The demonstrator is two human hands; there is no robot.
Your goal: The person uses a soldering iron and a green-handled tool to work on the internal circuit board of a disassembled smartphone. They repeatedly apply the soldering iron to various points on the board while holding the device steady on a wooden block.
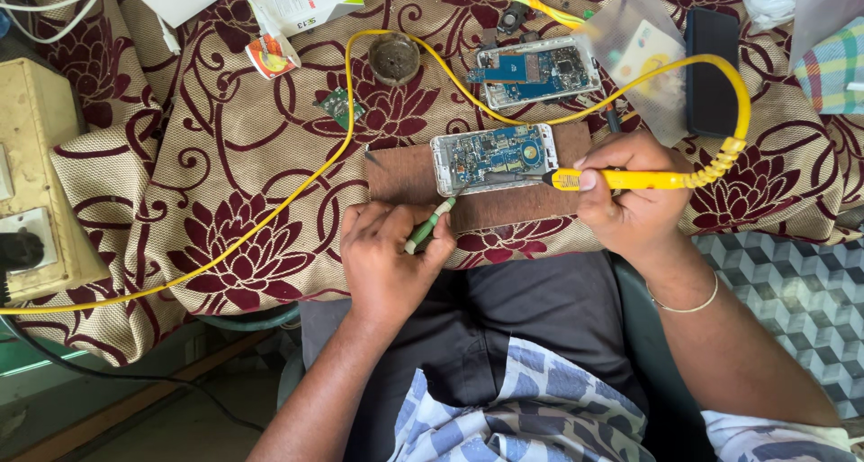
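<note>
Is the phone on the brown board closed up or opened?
Opened. The phone lies on the brown board with its back cover off, showing the blue circuit board inside.

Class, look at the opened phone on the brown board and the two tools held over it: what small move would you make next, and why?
Probably ease the yellow soldering iron in the right hand slightly leftward onto the blue circuit board of the opened phone. Its tip sits at the phone's right edge, while the left hand holds green-handled tweezers pointing at the phone's lower edge.
</note>
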